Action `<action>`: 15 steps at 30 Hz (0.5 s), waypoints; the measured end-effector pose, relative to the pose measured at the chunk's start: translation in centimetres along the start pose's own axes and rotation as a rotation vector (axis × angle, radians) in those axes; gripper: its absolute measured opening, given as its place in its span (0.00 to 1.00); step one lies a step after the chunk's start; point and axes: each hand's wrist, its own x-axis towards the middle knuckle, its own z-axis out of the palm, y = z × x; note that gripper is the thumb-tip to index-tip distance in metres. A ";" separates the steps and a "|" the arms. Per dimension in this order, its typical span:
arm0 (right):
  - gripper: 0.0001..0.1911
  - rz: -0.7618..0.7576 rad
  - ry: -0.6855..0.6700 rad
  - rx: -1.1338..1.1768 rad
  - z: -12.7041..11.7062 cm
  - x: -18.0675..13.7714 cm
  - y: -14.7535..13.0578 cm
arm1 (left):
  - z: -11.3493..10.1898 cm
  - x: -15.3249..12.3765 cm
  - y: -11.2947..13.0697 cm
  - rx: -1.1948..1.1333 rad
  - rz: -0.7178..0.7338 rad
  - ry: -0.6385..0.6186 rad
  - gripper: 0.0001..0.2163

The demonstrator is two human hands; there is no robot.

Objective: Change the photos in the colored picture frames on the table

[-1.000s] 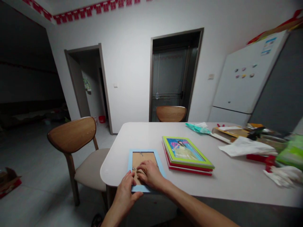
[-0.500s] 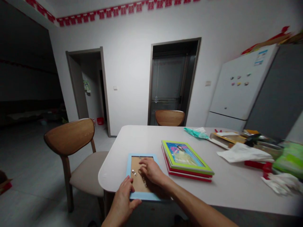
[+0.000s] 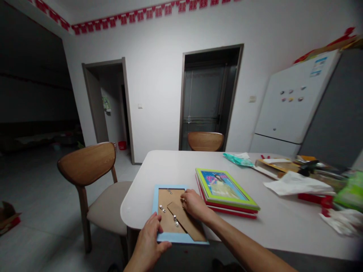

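A light blue picture frame (image 3: 155, 200) lies face down at the near edge of the table, its brown backing board (image 3: 167, 223) upward. Attached to the back is a slanted brown stand leg (image 3: 188, 223) with a metal hinge (image 3: 176, 221). Small metal clips show near the left side (image 3: 162, 208) and the top (image 3: 169, 191). My left hand (image 3: 151, 238) grips the lower left corner, fingers on the side and thumb at the bottom edge. At the upper right side, my right hand (image 3: 194, 204) has its fingers bent and pressed together; what they pinch is hidden.
Just right of the frame stands a stack of picture frames, a lime green one (image 3: 227, 189) on top of red ones. Farther right lie a teal packet (image 3: 238, 160), white paper (image 3: 299, 184) and a white glove (image 3: 342, 221). A wooden chair (image 3: 87, 164) stands at the left.
My right hand has moved right across the backing, from the upper middle to the right side, uncovering the stand leg and top clip. My left hand keeps its place on the frame.
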 end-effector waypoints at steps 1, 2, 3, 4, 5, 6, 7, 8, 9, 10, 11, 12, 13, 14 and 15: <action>0.11 -0.012 0.002 0.008 0.2 0.3 -0.3 | 0.0 0.0 -0.1 0.000 0.003 0.001 0.11; 0.12 -0.017 0.004 0.015 0.5 0.8 -0.6 | 0.1 0.0 -0.1 0.002 0.006 0.002 0.11; 0.12 -0.012 0.008 0.021 0.8 1.3 -1.0 | 0.0 0.0 -0.1 0.003 0.006 0.002 0.11; 0.13 0.001 0.013 0.025 1.1 1.8 -1.3 | 0.0 0.0 -0.1 0.003 0.007 0.001 0.11; 0.14 0.021 0.021 0.027 1.5 2.3 -1.6 | 0.0 0.0 -0.1 0.002 0.006 -0.003 0.11; 0.14 0.045 0.030 0.028 1.8 2.8 -1.9 | -0.1 0.0 0.0 0.000 0.005 -0.008 0.12; 0.14 0.069 0.040 0.029 2.2 3.3 -2.2 | -0.2 0.0 0.0 -0.003 0.003 -0.013 0.12; 0.15 0.093 0.049 0.032 2.5 3.6 -2.4 | -0.2 0.1 0.0 -0.004 0.002 -0.017 0.12; 0.15 0.111 0.057 0.036 2.7 3.9 -2.6 | -0.3 0.1 0.0 -0.006 0.002 -0.019 0.12; 0.15 0.125 0.062 0.041 2.9 4.1 -2.8 | -0.3 0.2 0.0 -0.006 0.004 -0.021 0.12; 0.15 0.135 0.065 0.048 3.0 4.1 -2.9 | -0.3 0.3 -0.1 -0.006 0.005 -0.022 0.12; 0.15 0.139 0.067 0.055 3.0 4.1 -3.0 | -0.2 0.3 -0.1 -0.006 0.006 -0.022 0.12; 0.15 0.138 0.068 0.062 2.9 4.0 -3.1 | -0.2 0.4 -0.2 -0.006 0.007 -0.023 0.12; 0.15 0.131 0.068 0.068 2.7 3.8 -3.1 | -0.1 0.5 -0.3 -0.006 0.006 -0.021 0.12; 0.16 0.121 0.068 0.075 2.4 3.5 -3.0 | -0.1 0.6 -0.4 -0.009 0.004 -0.019 0.12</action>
